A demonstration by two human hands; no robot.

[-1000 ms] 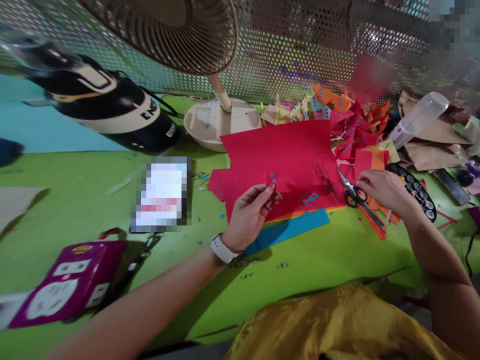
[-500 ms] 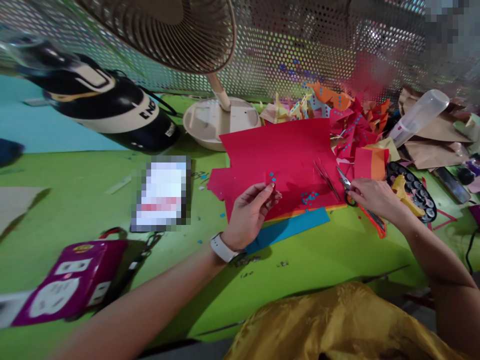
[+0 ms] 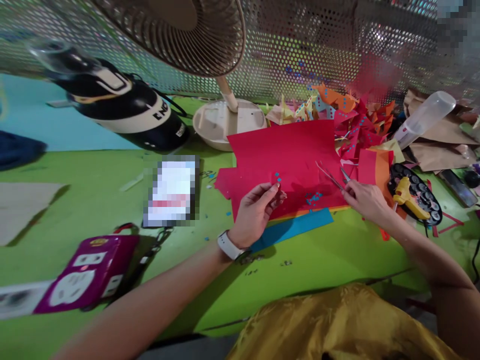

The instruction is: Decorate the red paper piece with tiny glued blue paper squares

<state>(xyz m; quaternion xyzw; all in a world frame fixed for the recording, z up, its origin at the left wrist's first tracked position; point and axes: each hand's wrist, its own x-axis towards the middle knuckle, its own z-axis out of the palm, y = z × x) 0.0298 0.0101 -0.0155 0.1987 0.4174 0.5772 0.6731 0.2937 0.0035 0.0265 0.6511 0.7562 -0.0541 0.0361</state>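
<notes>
My left hand (image 3: 255,210), closed in a pinch, holds a small red paper piece above a large red paper sheet (image 3: 285,145); its outline blends into the sheet. Small blue paper bits (image 3: 278,176) show just above the fingertips. On the right, the fingers of my right hand (image 3: 362,199) are closed on the near end of metal tweezers (image 3: 329,175), whose tips point away over the red sheet. Scissors (image 3: 345,174) lie by that hand, mostly covered by it. Between the hands is a scatter of blue paper bits (image 3: 313,198). A blue paper strip (image 3: 296,229) lies in front.
A fan (image 3: 247,117) and black bottle (image 3: 138,117) stand behind. Left are a phone (image 3: 170,192) and purple pouch (image 3: 90,270). Folded paper pieces (image 3: 360,120) pile at the back right, near a yellow glue gun (image 3: 407,197) on a black palette (image 3: 431,200).
My right hand has shifted from the scissors' handles onto the tweezers, which have turned slightly. My left hand keeps its pinch. The whole view has shifted a little.
</notes>
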